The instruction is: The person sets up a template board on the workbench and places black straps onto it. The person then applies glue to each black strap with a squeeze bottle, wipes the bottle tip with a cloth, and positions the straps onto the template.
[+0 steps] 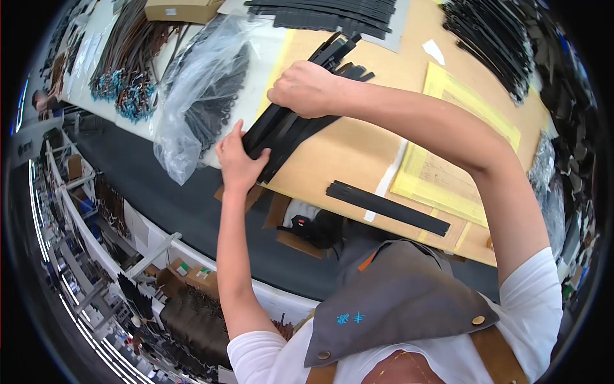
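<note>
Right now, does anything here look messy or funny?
Yes, a bit: the black strips held by the right hand fan out, so their far ends look uneven instead of neatly lined up.

Open passage: bare tabletop (355, 153), between the gripped black strips (288, 137) and the yellow sheets (441, 182), crossed overhead by the right forearm (416, 115). Second gap: tabletop beyond that forearm, short of the far strip stack (332, 13). Obstacles: clear plastic bag (192, 96), just beside the left hand (241, 163); flat strip bundle (387, 208), lying along the near table edge; right hand (307, 89), wrapped over the gripped strips.
</note>
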Demonstrator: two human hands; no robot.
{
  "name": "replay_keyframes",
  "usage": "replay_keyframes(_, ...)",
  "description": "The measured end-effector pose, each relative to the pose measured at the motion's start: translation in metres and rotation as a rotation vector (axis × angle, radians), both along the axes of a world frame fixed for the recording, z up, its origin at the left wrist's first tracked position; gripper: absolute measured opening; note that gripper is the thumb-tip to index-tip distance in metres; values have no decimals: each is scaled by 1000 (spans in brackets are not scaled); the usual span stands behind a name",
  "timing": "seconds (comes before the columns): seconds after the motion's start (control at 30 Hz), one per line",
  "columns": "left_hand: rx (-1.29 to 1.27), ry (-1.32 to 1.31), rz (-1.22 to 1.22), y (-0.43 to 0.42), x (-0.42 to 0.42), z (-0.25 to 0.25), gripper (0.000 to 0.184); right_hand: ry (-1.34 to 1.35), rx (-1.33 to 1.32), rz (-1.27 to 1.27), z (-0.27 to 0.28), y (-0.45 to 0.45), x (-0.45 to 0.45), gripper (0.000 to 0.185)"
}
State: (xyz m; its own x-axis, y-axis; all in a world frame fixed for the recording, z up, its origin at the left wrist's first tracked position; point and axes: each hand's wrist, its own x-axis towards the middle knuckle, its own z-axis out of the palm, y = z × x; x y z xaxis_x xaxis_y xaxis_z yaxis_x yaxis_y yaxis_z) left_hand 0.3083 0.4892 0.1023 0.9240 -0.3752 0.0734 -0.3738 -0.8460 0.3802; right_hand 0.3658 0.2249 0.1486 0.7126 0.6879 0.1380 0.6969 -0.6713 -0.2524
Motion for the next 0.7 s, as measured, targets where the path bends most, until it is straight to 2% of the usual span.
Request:
replay_keyframes(0.03, -37, -38, -15, 2, 1, 5, 79, -2, 7, -18, 10, -6, -8, 9)
replay_keyframes(0.1, -26, 57, -34, -2, 2, 26, 70, 92, 33, -102, 28, -24, -31, 10)
replay_keyframes(0.17, 47, 98, -198, -33, -2, 61, 64, 156, 60, -222, 41, -63, -70, 11)
replay_keyframes(0.23, 16, 83, -338, -66, -11, 77, 57, 159, 120, -321, 34, -94, -110, 15)
replay_keyframes(0.27, 28, 91, -410, -84, -17, 75, 57, 263, 91, -388, 33, -110, -130, 15)
replay_keyframes(0.33, 70, 112, -578, -123, -29, 68, 56, 310, 192, -510, 23, -145, -180, 16)
replay_keyframes(0.4, 106, 183, -732, -170, -49, 51, 50, 417, 124, -650, 14, -179, -232, 18)
replay_keyframes(0.5, 102, 140, -912, -239, -92, 12, 46, 397, 125, -849, -10, -228, -317, 22)
replay_keyframes(0.6, 131, 81, -1016, -304, -132, -3, 46, 429, 107, -1042, -18, -263, -384, 29)
replay_keyframes(0.7, 137, 71, -1090, -345, -166, -13, 52, 237, 115, -1107, -34, -290, -433, 30)
